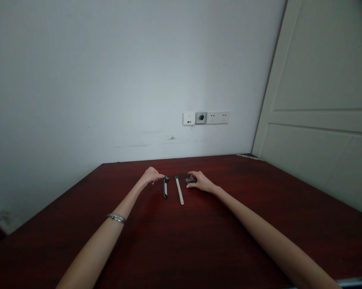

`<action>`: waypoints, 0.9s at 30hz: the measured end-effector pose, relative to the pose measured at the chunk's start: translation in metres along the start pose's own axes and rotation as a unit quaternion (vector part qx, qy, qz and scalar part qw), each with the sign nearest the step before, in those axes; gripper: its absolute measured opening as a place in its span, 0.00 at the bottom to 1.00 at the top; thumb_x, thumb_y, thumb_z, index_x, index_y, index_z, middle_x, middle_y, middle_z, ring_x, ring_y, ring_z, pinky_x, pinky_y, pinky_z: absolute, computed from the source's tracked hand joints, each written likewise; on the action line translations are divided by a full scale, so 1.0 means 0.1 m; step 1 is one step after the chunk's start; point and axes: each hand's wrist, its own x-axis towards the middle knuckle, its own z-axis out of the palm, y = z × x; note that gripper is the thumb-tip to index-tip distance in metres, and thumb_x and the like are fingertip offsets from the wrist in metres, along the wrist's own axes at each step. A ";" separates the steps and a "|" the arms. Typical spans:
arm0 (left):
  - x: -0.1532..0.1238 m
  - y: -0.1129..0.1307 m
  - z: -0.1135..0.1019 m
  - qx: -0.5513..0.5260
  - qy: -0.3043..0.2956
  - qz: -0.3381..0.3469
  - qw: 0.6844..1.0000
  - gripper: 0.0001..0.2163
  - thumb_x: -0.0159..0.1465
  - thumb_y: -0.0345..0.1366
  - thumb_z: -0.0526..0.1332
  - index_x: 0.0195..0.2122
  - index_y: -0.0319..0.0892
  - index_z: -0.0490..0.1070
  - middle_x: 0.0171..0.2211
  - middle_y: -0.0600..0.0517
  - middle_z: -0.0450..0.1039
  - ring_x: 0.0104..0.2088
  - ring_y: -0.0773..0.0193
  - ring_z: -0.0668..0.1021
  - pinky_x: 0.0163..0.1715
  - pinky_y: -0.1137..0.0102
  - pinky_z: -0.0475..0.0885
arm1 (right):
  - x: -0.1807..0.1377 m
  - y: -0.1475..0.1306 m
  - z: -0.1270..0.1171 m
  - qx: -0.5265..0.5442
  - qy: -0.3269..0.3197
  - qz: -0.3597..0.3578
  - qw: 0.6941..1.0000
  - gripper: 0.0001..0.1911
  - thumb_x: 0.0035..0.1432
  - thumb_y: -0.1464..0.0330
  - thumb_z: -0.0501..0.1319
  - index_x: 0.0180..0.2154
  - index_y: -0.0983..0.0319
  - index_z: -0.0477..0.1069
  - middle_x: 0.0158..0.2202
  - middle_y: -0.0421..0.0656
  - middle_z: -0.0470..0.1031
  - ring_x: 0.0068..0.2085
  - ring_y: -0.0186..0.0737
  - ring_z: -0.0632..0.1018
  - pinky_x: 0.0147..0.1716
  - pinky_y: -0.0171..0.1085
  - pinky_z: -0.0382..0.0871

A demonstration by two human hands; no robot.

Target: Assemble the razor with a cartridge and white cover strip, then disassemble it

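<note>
On the dark red table (156, 241) lies a razor (165, 189) with a black and light grey handle and a greenish head at the far end. My left hand (150, 176) comes from its left, fingertips pinched at the razor's head. A long white toothbrush (179, 192) with dark bristles at its far end rests between my two hands, touched by neither. To its right, my right hand (201, 182) has thumb and forefinger around a small, dark, see-through case (190, 181). The palm and fingers partly cover that case.
A pale wall rises behind the table, with a row of sockets and switches (206, 118) on it. A white panelled door (322, 116) stands at the right. Near the table's back right corner lies a thin, light strip (249, 157).
</note>
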 end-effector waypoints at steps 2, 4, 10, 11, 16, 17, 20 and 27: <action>0.01 -0.04 0.06 -0.023 0.000 -0.011 1.000 0.17 0.50 0.45 0.63 0.14 0.37 0.66 0.10 0.57 0.61 0.10 0.74 0.62 0.13 0.75 0.57 | 0.00 0.00 0.03 -0.012 0.009 0.003 1.000 0.36 0.42 0.49 0.64 0.50 0.61 0.65 0.38 0.45 0.72 0.42 0.44 0.70 0.42 0.41 0.63; 0.01 -0.06 0.12 -0.038 0.002 -0.019 0.999 0.16 0.51 0.44 0.63 0.15 0.36 0.66 0.10 0.57 0.61 0.10 0.75 0.61 0.13 0.75 0.56 | 0.00 -0.01 0.04 -0.027 0.014 0.002 1.000 0.37 0.41 0.48 0.64 0.50 0.60 0.65 0.38 0.45 0.72 0.42 0.44 0.70 0.41 0.41 0.63; 0.02 -0.12 0.22 -0.050 -0.004 -0.046 0.998 0.15 0.51 0.43 0.62 0.17 0.36 0.66 0.11 0.56 0.62 0.10 0.74 0.61 0.12 0.75 0.56 | -0.03 -0.03 0.04 -0.066 0.018 -0.004 0.998 0.38 0.40 0.46 0.63 0.50 0.61 0.65 0.40 0.47 0.72 0.42 0.46 0.70 0.40 0.41 0.64; 0.03 -0.14 0.22 -0.051 -0.004 -0.047 0.998 0.15 0.52 0.43 0.62 0.17 0.36 0.67 0.12 0.56 0.62 0.11 0.74 0.62 0.12 0.75 0.57 | -0.04 -0.03 0.04 -0.068 0.017 -0.005 0.997 0.38 0.41 0.46 0.62 0.50 0.61 0.65 0.40 0.47 0.72 0.42 0.46 0.70 0.40 0.41 0.64; 0.07 -0.19 0.25 -0.060 0.001 -0.050 0.997 0.14 0.52 0.43 0.61 0.18 0.36 0.67 0.12 0.56 0.62 0.11 0.75 0.62 0.12 0.76 0.57 | -0.05 -0.04 0.03 -0.076 0.013 -0.006 0.997 0.38 0.41 0.46 0.62 0.51 0.60 0.64 0.41 0.47 0.72 0.42 0.45 0.70 0.41 0.41 0.63; 0.07 -0.19 0.25 -0.063 0.001 -0.051 0.997 0.14 0.52 0.42 0.62 0.18 0.36 0.67 0.12 0.56 0.62 0.11 0.75 0.62 0.12 0.76 0.57 | -0.05 -0.04 0.03 -0.078 0.012 -0.006 0.997 0.38 0.42 0.46 0.62 0.51 0.60 0.64 0.41 0.47 0.72 0.42 0.45 0.71 0.41 0.41 0.63; 0.05 -0.16 0.26 -0.075 -0.001 -0.051 0.996 0.14 0.52 0.41 0.61 0.17 0.36 0.66 0.11 0.56 0.62 0.11 0.74 0.62 0.12 0.76 0.57 | -0.06 -0.05 0.03 -0.087 0.015 -0.006 0.996 0.39 0.42 0.46 0.61 0.52 0.60 0.64 0.41 0.48 0.72 0.42 0.46 0.71 0.41 0.42 0.64; 0.00 -0.14 0.25 -0.083 -0.003 -0.048 0.995 0.12 0.54 0.39 0.60 0.18 0.36 0.66 0.11 0.56 0.62 0.10 0.75 0.62 0.12 0.76 0.56 | -0.05 0.00 0.01 -0.035 -0.007 0.008 0.999 0.38 0.43 0.47 0.62 0.53 0.60 0.64 0.43 0.48 0.71 0.45 0.47 0.70 0.43 0.43 0.63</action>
